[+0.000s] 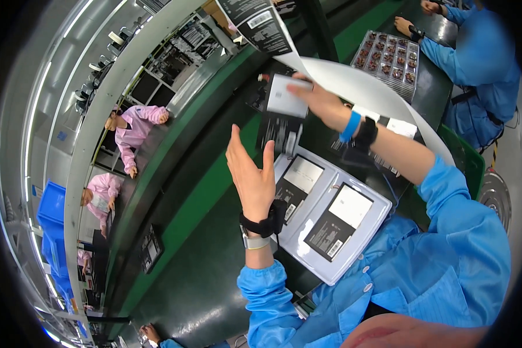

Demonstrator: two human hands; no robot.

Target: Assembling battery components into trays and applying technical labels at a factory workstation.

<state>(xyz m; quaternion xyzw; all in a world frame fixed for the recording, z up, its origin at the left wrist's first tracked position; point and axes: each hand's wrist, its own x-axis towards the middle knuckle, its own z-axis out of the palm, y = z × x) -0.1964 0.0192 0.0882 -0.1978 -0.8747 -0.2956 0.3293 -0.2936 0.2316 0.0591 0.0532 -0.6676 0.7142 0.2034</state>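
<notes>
My left hand (250, 177) is raised beside the left edge of a pale two-part tray (314, 213), its fingers stretched and thumb apart, holding nothing. Beyond the tray, my right hand (325, 105) has its fingertips at the white upper part of a flat black-and-white battery pack (279, 130); motion blurs the fingers, but they seem to grip its edge. In the tray's right recess lies a similar pack (336, 223), label up. Another such pack (296, 185) is in the left recess, partly behind my left hand.
A long white strip (359, 78) with black printed labels curves above my right arm. Behind it stand stacked clear trays (387, 58) of small parts. A co-worker in blue (470, 64) sits at the right. A dark flat device (151, 249) lies on the green-striped line; people in pink work across it.
</notes>
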